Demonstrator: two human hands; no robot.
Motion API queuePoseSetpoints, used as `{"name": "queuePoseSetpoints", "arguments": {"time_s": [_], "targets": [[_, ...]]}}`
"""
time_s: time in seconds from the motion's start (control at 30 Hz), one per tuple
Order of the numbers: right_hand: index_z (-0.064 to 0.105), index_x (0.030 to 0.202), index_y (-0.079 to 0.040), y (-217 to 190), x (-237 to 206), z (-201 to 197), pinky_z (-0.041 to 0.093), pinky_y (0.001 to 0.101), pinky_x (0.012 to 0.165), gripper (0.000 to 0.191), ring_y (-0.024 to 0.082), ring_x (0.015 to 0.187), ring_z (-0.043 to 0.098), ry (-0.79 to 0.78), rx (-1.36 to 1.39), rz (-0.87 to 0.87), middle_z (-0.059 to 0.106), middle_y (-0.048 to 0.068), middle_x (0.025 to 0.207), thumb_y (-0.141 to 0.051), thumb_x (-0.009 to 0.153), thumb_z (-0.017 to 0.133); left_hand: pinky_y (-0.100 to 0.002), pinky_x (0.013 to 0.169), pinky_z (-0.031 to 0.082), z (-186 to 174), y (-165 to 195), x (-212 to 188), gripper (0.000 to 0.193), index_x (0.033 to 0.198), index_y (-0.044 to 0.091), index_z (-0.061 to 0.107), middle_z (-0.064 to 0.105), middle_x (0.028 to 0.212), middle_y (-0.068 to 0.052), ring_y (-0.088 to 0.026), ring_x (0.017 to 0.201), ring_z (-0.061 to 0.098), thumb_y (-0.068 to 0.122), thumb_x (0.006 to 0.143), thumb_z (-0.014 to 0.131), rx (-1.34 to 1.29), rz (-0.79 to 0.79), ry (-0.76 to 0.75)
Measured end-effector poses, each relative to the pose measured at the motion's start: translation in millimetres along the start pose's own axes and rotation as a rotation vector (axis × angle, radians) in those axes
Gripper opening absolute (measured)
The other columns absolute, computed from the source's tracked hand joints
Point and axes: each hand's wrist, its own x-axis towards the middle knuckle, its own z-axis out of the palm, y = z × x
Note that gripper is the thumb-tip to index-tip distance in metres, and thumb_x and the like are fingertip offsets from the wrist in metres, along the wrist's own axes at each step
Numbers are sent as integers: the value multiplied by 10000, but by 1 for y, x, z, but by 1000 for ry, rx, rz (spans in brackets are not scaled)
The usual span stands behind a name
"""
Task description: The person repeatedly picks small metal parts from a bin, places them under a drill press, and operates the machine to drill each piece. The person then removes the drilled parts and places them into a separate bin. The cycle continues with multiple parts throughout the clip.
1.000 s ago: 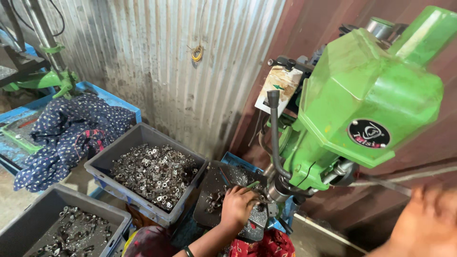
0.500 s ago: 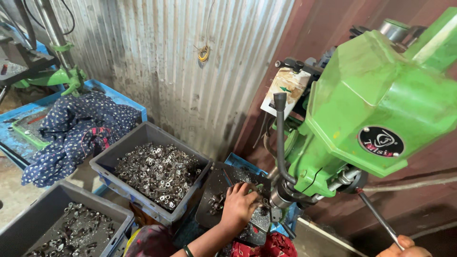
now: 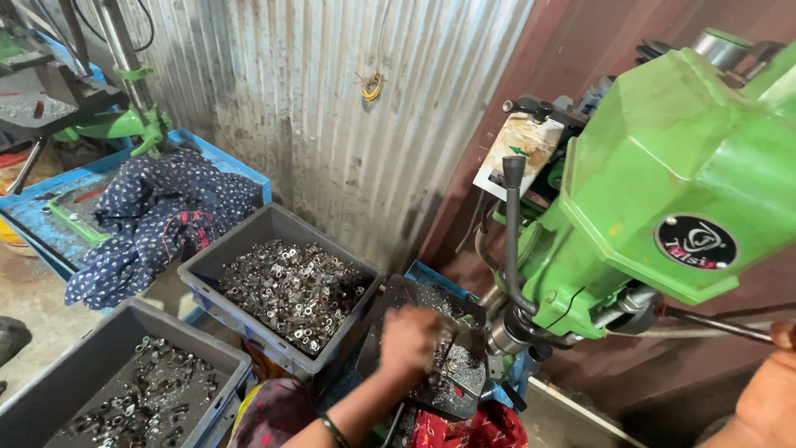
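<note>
While the left hand rests on the dark work table under the spindle of the green drill press, its fingers curl over a small metal part beside the clamp; motion blur hides whether they grip it or only press on it. Only the edge of the right hand shows at the frame's lower right, just beside the feed lever, and I cannot tell if its fingers close on the rod. As I judge it, the step in hand is seating a piece under the spindle. The next move calls for a steady piece and fingers clear of the tool. Two grey bins of similar metal pieces stand near, left of the table.
</note>
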Motion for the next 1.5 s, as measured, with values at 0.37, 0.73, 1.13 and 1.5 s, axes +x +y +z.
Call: {"name": "queuePoseSetpoints", "arguments": {"time_s": [0.37,0.73,1.13,1.5], "targets": [[497,882,-111,-9,3,15,358,206,813,232,79,777,388,-87,-8,-6,403,-19,824,-149,1110,516,-528,1048,403,-5,-85,-23,234,1075,205,736,590,1284,-129,-351,1244,514,262,852,691,339,-199,-178],[319,741,-174,-45,4,154,291,199,738,403,38,640,281,-17,-174,-5,293,-60,715,-205,1093,514,-417,951,525,17,-106,-25,520,1251,2,587,698,1172,-179,-321,1088,648,14,761,762,-304,-192,90],[243,740,-165,-66,2,216,254,225,669,449,76,587,221,-49,-288,-45,230,-43,685,-386,1082,433,-293,812,588,41,22,-10,274,963,46,729,785,939,-74,-152,870,731,-5,721,848,-947,-343,-156],[317,898,-177,-47,-66,164,380,271,742,332,101,651,342,22,-71,-153,305,-31,713,-402,1098,456,-420,824,521,11,41,-10,260,926,125,738,757,983,-48,-283,949,701,242,726,854,-292,-122,-87]]}}
